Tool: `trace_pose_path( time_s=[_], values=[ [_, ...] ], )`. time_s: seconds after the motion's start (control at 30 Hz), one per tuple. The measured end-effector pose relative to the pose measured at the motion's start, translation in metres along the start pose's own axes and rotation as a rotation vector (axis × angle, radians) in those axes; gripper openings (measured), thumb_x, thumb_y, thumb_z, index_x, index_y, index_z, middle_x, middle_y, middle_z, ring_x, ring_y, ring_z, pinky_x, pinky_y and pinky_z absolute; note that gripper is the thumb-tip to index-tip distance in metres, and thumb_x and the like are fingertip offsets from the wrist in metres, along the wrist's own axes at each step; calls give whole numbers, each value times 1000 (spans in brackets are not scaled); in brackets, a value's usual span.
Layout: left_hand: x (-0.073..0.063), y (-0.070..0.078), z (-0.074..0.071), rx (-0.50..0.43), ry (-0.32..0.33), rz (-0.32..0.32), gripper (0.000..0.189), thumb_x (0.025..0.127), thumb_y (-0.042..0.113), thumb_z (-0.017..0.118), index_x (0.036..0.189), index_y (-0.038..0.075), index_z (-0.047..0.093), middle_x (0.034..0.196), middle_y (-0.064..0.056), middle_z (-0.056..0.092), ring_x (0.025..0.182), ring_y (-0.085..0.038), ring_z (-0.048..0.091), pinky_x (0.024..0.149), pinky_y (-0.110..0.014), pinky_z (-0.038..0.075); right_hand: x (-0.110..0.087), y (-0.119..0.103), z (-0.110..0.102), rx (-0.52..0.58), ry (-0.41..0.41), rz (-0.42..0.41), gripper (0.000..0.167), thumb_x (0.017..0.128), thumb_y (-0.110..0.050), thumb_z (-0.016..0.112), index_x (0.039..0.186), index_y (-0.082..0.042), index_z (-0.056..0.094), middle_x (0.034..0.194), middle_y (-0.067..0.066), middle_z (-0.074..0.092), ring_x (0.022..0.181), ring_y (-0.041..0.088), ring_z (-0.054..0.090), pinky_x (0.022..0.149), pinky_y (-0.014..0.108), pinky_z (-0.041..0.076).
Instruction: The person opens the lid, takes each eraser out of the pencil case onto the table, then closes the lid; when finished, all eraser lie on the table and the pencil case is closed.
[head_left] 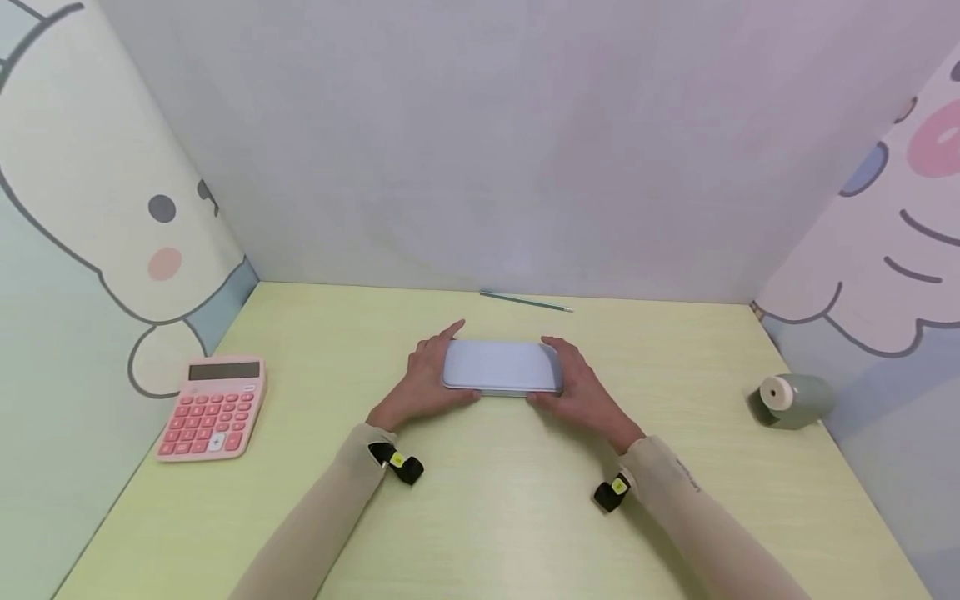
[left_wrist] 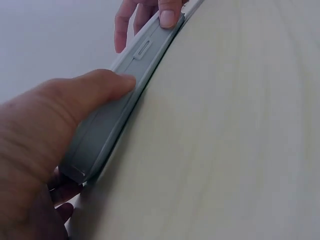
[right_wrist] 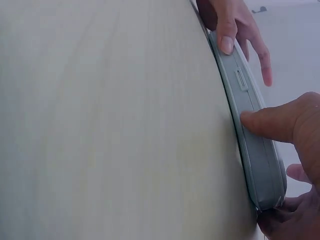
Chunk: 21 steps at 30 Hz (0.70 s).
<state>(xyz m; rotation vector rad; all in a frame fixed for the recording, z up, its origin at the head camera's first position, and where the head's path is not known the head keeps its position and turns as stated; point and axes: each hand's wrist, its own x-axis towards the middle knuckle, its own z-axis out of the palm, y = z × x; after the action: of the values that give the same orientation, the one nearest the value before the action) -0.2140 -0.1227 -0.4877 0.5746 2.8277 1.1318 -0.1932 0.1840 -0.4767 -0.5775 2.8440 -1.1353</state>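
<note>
A flat pencil case [head_left: 501, 364] with a pale lid and grey-green sides lies on the table between both hands. My left hand [head_left: 429, 379] holds its left end, the thumb along the near side and the other fingers around the end and back. At the right end my right hand [head_left: 579, 390] grips it the same way. In the left wrist view, a small raised tab shows on the front side of the case [left_wrist: 97, 135], between the two thumbs. The right wrist view has the case [right_wrist: 262, 172] low against the table top; its lid looks closed.
To the left lies a pink calculator [head_left: 213, 408]. A thin green pencil [head_left: 527, 301] rests near the table's back edge. By the right edge sits a grey-green pencil sharpener [head_left: 798, 402]. Walls with cartoon prints border the table [head_left: 495, 517] at the back and sides.
</note>
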Motion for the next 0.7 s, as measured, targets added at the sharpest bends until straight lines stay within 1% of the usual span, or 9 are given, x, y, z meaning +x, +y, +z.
trace_pose_path(
  time_s=[0.2,0.33,0.4,0.5,0.6,0.7],
  values=[
    [0,6,6,34,49,-18,122,76,49,92,172,28,20,157,-14,53,141,-39,44,115,-59,35,-3,-6,5,2,36,23,93,89,-27,88,162,-7,34,164,23,41,147,41,46,123,62,39],
    [3,11,11,66,75,-27,123,75,53,91,172,28,21,154,-16,54,140,-42,44,112,-59,38,-2,-9,8,-11,63,47,91,89,-31,88,160,-8,35,163,21,41,146,41,46,122,61,41],
    [4,14,12,80,84,-36,123,74,54,91,172,29,21,154,-16,54,140,-42,44,111,-59,39,-2,-10,9,-26,81,46,90,89,-32,87,159,-6,36,162,22,43,145,41,48,121,62,42],
    [3,18,14,94,100,-50,121,73,56,91,170,28,24,155,-17,53,140,-43,44,110,-59,40,-2,-11,13,-44,103,47,91,88,-33,88,158,-4,38,159,22,46,143,42,50,119,61,45],
    [1,19,16,81,116,-63,122,70,54,93,169,24,28,154,-18,54,139,-45,45,109,-60,41,-2,-12,17,-53,121,56,93,86,-34,89,157,-4,39,157,22,48,140,41,52,117,60,46],
    [1,19,17,71,134,-58,124,69,53,94,169,22,28,152,-18,55,138,-44,46,109,-59,41,-1,-14,20,-55,150,66,96,83,-35,91,157,-3,39,154,23,51,137,41,54,115,59,48]
  ],
)
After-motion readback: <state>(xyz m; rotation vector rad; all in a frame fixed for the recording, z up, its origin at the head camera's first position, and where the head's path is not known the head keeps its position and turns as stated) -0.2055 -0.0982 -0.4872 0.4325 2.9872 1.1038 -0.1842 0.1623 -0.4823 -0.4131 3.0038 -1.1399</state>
